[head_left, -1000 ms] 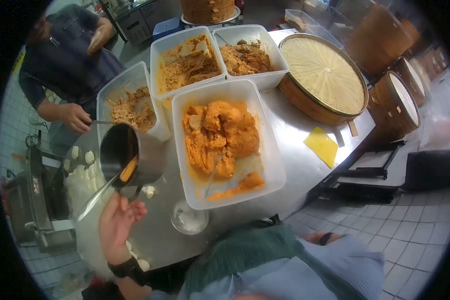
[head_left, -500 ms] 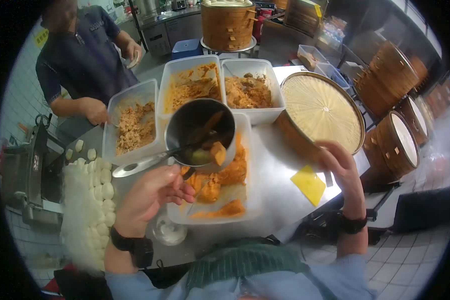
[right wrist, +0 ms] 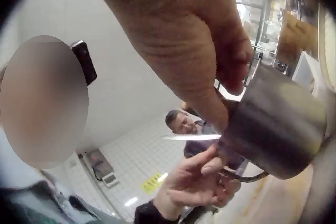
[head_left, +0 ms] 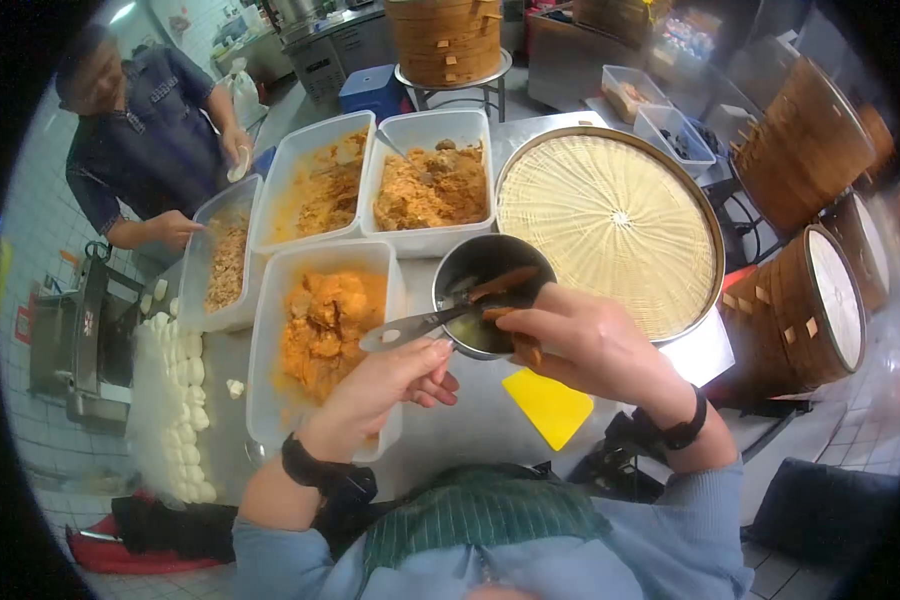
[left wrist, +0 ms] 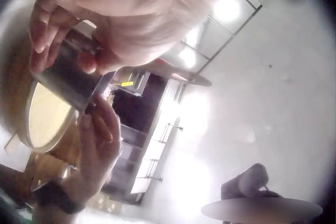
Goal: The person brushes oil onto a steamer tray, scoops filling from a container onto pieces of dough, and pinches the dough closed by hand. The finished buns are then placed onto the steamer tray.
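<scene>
A deep metal mug (head_left: 465, 262) tilts over the gap between the front filling tub and the round steamer. My left hand (head_left: 385, 388) grips its loop handle, which shows below the mug (right wrist: 283, 119) in the right wrist view. Inside the mug lie a metal spoon (head_left: 402, 332), its silver handle out over the left rim, and a brown wooden-handled utensil. From the right, my right hand (head_left: 595, 340) reaches to the rim, its thumb and fingers pinching the wooden handle (head_left: 526, 348). The utensil's far end is hidden in the mug.
Several plastic tubs of orange-brown filling (head_left: 335, 315) stand left of the mug. A woven-topped steamer (head_left: 610, 225) sits at the right, with a yellow scraper (head_left: 550, 408) in front. Rows of dough pieces (head_left: 185, 400) lie at the left. Another person (head_left: 150, 130) works across the table.
The mug has moved right, from over the dough and tubs to beside the steamer, in my left hand. My right hand came in from the right and took hold of the wooden handle.
</scene>
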`<state>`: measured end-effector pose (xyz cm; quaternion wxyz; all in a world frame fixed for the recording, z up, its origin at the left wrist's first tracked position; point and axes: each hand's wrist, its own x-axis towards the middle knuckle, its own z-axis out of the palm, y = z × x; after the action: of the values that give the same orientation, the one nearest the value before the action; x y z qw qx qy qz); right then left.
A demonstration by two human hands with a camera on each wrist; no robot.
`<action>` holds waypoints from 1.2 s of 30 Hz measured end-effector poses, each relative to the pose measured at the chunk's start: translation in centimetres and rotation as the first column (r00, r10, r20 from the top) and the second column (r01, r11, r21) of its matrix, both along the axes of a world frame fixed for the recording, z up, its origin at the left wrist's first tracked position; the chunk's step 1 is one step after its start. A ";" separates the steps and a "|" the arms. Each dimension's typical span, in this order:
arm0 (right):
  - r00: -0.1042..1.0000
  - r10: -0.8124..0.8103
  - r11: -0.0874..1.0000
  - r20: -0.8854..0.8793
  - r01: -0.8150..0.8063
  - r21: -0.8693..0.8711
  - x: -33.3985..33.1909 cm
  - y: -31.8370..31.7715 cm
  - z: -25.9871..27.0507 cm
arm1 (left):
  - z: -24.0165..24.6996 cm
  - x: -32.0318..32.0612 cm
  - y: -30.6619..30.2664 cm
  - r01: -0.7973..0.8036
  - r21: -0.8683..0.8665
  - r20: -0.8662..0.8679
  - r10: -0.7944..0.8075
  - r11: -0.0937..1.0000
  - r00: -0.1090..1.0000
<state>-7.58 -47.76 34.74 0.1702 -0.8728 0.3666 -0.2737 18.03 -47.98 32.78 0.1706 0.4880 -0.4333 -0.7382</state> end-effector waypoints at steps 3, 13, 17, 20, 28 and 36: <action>0.999 0.001 1.000 -0.047 0.000 0.010 -1.1 -1.2 -0.7 | -0.9 -2.2 -0.1 0.017 -0.002 0.026 -0.017 1.000 1.000; 0.810 -0.423 0.906 0.405 0.373 0.200 -3.2 -4.6 -0.4 | -3.7 -4.8 -0.6 -0.103 0.028 -0.040 0.104 0.994 0.994; 0.687 -0.485 0.873 0.541 0.343 0.348 -3.5 -5.8 -0.5 | -3.8 -5.4 -1.2 -0.135 0.012 -0.007 0.135 0.991 0.991; 0.771 -0.403 0.912 0.493 0.296 0.284 -4.0 -6.6 -0.2 | -3.1 -5.8 -1.6 -0.125 -0.014 0.039 0.126 0.992 0.991; 0.999 0.040 0.972 -0.024 -0.045 -0.229 -6.2 -8.1 2.4 | -2.5 -6.9 -3.2 -0.069 -0.011 0.136 0.070 0.998 0.988; 0.840 -0.318 0.895 0.439 0.418 -0.153 -11.3 -10.1 1.2 | -2.6 -7.9 -5.0 -0.157 0.019 0.063 0.155 0.987 0.986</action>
<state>-18.91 -57.84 35.89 0.0780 -0.7239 0.4492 -0.5178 10.18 -53.01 30.23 0.2085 0.5450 -0.3899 -0.7124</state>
